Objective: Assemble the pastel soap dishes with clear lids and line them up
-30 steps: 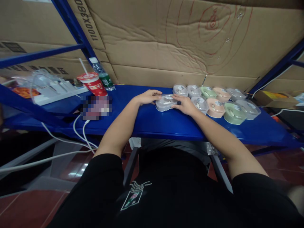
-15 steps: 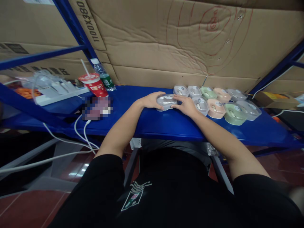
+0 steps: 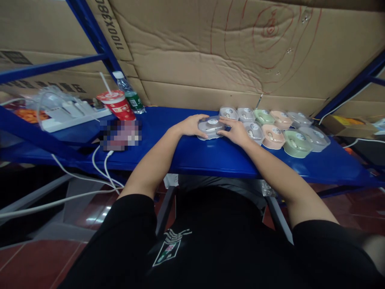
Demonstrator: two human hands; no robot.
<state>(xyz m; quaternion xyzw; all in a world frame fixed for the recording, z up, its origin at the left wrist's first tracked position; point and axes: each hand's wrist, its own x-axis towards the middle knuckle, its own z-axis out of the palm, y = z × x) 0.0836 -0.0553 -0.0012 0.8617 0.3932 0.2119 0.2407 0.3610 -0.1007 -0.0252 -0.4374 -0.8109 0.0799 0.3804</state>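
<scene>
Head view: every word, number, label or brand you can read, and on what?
"1100X38", then cut off: cardboard behind the table.
Red scribble on that cardboard: illegible.
Dark characters on the left cardboard: blurred, partly hidden, unreadable.
Stickers on the grey box between the left hand and right hand, and on the other boxes: too small.
Red cup: too small.
Bottle: too small.
Black shirt: too small.

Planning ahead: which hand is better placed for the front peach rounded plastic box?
Probably the right hand: it touches the rounded grey plastic box on the side nearer the peach box; the left hand is farther.
</scene>
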